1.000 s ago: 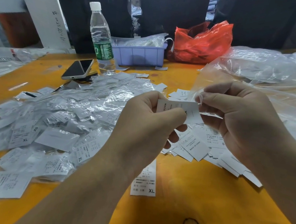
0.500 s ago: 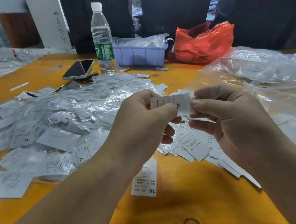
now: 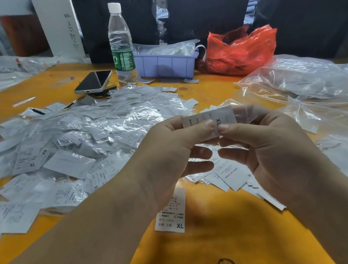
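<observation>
White rectangular care label [image 3: 209,120], thin and matte, printed "XL" in black, held slightly tilted above the smooth orange tabletop [image 3: 199,252]. Left hand [image 3: 175,149]: thumb and forefinger pinching the left end, remaining fingers loosely curled beneath. Right hand [image 3: 272,150]: thumb and forefinger pinching the right end, with translucent glossy film [image 3: 246,113] over the fingertips. To the left, crinkled heap of film-wrapped labels [image 3: 71,140]; below the hands, loose flat labels [image 3: 231,176]. At rear, ribbed clear water bottle [image 3: 122,46], lilac plastic tray [image 3: 165,65], crumpled red bag [image 3: 239,50].
</observation>
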`<move>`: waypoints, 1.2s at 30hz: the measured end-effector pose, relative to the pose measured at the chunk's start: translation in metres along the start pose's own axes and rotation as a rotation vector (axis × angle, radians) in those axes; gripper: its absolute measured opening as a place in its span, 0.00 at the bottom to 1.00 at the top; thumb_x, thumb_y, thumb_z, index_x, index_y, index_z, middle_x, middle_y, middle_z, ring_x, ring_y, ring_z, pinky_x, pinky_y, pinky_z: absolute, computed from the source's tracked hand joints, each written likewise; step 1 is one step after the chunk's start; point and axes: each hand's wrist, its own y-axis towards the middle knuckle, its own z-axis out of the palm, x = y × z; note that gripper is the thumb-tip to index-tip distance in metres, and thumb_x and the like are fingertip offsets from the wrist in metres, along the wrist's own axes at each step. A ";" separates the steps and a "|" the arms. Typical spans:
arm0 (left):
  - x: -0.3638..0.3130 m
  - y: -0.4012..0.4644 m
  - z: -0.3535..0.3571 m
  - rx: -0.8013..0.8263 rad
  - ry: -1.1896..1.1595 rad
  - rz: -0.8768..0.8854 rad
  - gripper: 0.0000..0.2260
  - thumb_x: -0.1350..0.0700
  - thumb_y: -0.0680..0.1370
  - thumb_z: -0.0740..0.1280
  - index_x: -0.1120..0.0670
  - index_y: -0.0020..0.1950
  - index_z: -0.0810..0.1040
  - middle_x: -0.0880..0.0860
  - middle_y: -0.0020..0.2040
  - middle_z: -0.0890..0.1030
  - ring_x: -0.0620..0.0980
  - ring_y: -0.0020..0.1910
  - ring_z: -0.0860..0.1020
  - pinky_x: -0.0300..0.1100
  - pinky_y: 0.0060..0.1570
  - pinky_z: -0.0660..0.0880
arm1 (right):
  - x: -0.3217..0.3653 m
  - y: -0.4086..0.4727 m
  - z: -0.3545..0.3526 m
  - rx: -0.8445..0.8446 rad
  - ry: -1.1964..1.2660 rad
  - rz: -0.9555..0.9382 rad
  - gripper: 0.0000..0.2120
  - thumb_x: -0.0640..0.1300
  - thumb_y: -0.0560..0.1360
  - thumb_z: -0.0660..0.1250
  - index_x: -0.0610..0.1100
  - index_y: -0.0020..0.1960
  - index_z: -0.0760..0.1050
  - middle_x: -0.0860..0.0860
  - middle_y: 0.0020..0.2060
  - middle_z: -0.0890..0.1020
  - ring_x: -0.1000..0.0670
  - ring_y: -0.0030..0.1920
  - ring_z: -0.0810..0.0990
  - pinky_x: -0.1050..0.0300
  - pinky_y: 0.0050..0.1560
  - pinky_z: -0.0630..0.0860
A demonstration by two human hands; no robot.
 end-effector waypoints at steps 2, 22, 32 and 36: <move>-0.001 0.001 -0.002 -0.023 0.021 0.010 0.08 0.53 0.77 0.68 0.56 0.50 0.82 0.50 0.36 0.82 0.45 0.30 0.78 0.39 0.29 0.76 | 0.002 0.002 -0.003 -0.017 0.019 0.005 0.08 0.33 0.67 0.72 0.41 0.45 0.79 0.45 0.36 0.84 0.52 0.34 0.82 0.61 0.33 0.78; -0.001 -0.010 0.004 -0.097 0.346 0.301 0.03 0.56 0.78 0.68 0.55 0.47 0.79 0.50 0.33 0.82 0.44 0.27 0.77 0.37 0.28 0.76 | 0.003 -0.003 0.002 0.000 0.111 -0.068 0.30 0.32 0.56 0.70 0.41 0.58 0.75 0.40 0.45 0.85 0.41 0.45 0.86 0.54 0.44 0.83; -0.001 -0.007 0.002 -0.047 0.259 0.238 0.05 0.55 0.80 0.66 0.54 0.47 0.80 0.51 0.35 0.83 0.45 0.29 0.78 0.38 0.27 0.75 | 0.001 0.001 -0.003 -0.011 0.063 -0.025 0.05 0.42 0.67 0.72 0.44 0.42 0.79 0.44 0.39 0.85 0.47 0.41 0.83 0.58 0.38 0.80; 0.000 -0.008 0.003 -0.040 0.328 0.271 0.09 0.55 0.82 0.62 0.53 0.47 0.80 0.51 0.36 0.84 0.45 0.28 0.78 0.38 0.27 0.76 | -0.003 0.001 -0.002 -0.031 -0.017 -0.015 0.07 0.40 0.71 0.71 0.47 0.35 0.82 0.45 0.37 0.83 0.50 0.38 0.79 0.60 0.35 0.77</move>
